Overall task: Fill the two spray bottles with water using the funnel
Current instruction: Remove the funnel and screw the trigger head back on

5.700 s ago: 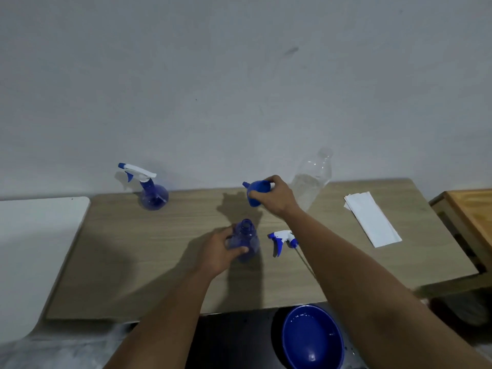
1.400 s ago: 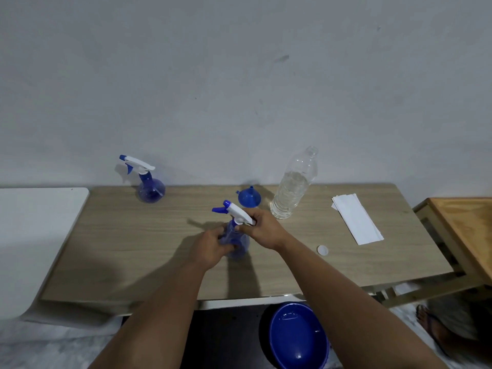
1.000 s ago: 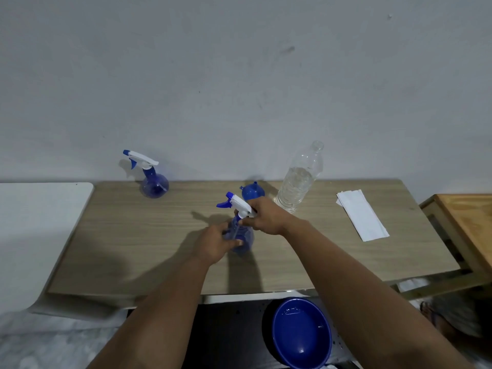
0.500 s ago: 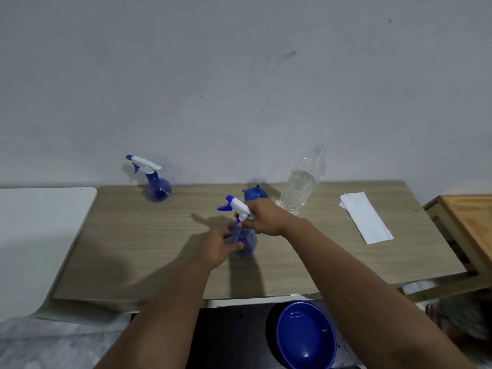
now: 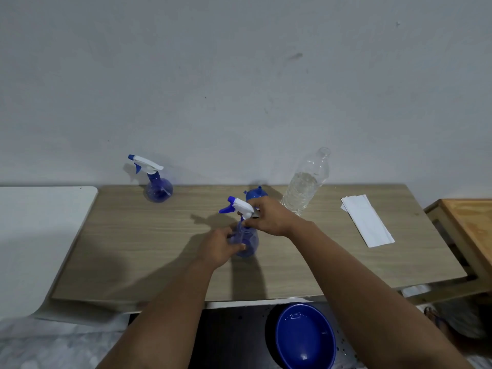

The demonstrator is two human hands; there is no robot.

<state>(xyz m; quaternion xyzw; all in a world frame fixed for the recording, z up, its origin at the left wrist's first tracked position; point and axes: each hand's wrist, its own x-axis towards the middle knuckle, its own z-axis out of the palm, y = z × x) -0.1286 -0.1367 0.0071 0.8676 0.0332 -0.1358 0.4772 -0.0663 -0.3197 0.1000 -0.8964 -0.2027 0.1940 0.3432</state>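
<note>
**Blue bottle, trigger head being fitted: risks at the neck**

Blue translucent near spray bottle (image 5: pixel 246 242) stands on the wooden counter (image 5: pixel 133 249), held round its body by the left hand (image 5: pixel 217 246), whose fingers curl about it. The right hand (image 5: pixel 269 217) pinches the collar of the white-and-blue trigger head (image 5: pixel 239 207) above the bottle's neck; whether the collar is fully seated on the thread cannot be told. Behind this bottle lies the blue funnel (image 5: pixel 253 194), spout upward; behind and to its right stands the uncapped clear water bottle (image 5: pixel 306 187), partly full. The far spray bottle (image 5: pixel 157 182), head on, stands well to the left and behind. A folded white paper (image 5: pixel 367 222) lies far to the right, and a blue basin (image 5: pixel 304 339) sits on the floor in front of the near bottle, below the counter edge.

Likely faults from here:
- A tilted collar could cross-thread and leak when sprayed.
- Twisting against a loose hold may spin or tip the round-bellied bottle and spill its contents.
- The right forearm lies near the open water bottle; a wide elbow movement could topple it.
</note>
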